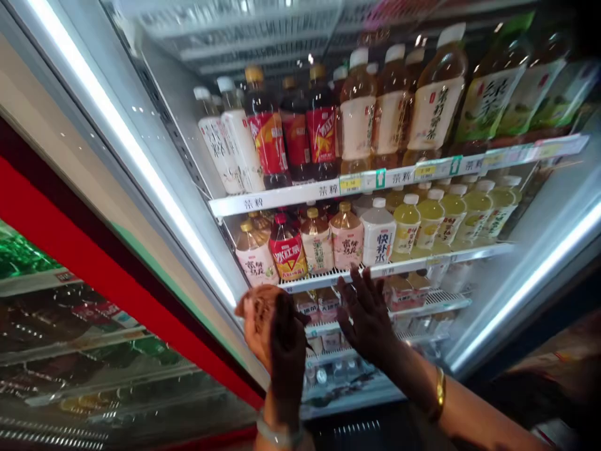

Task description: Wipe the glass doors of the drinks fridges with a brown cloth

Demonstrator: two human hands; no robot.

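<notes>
Near the lower middle of the frame, our left hand (287, 343) has its fingers closed around a brown bundle (267, 302), crumpled and most likely cloth, though shadow hides much of it. We judge it light and soft, with no fear of breakage; it should give under pressure, and a loose fold could slip out, so we would gather it into the palm and grip through its thick middle rather than by an edge. Just right of the frame's centre line, our right hand (369, 321) has its fingers spread apart, holding nothing we can see, the tips at the front of the shelf strip (422, 265); whether they touch it we cannot tell. That strip looks stiff and smooth, perhaps slick if chilled. Above it, mid-frame, stand the pink-labelled bottle (347, 240) and the white-labelled bottle (376, 235); filled, they would be fairly heavy and slippery, best held around the body below the shoulder.
</notes>
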